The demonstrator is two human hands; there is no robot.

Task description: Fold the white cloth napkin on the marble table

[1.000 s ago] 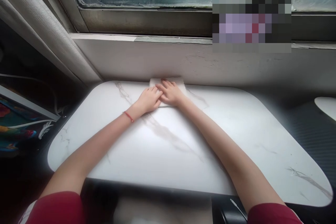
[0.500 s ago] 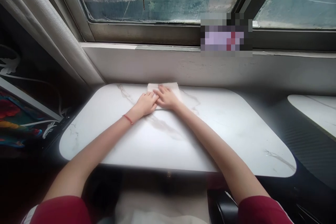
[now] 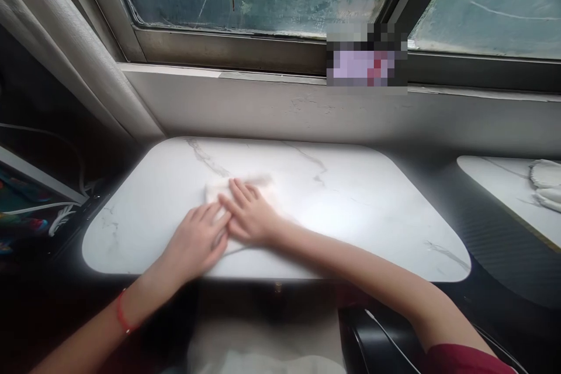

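A folded white cloth (image 3: 213,191) lies on the white marbled tabletop (image 3: 372,204), left of the middle. My right hand (image 3: 250,213) presses flat on the cloth with its fingers spread. Against the cloth's left side rests my left hand (image 3: 199,239), fingers stretched out, their tips touching the right hand near its thumb. A red string bracelet (image 3: 125,312) circles my left wrist. Both hands cover much of the cloth, and its edges are blurred.
Behind the table stand a pale wall (image 3: 245,105) and a window frame (image 3: 232,49). A curtain (image 3: 87,52) hangs at the left, above white cables (image 3: 63,216). At the right, white bundled fabric (image 3: 546,184) sits on a second tabletop (image 3: 491,172).
Both hands and the cloth have moved from the table's far edge toward me and slightly left. The view has shifted a little, so the white fabric on the second tabletop now shows.
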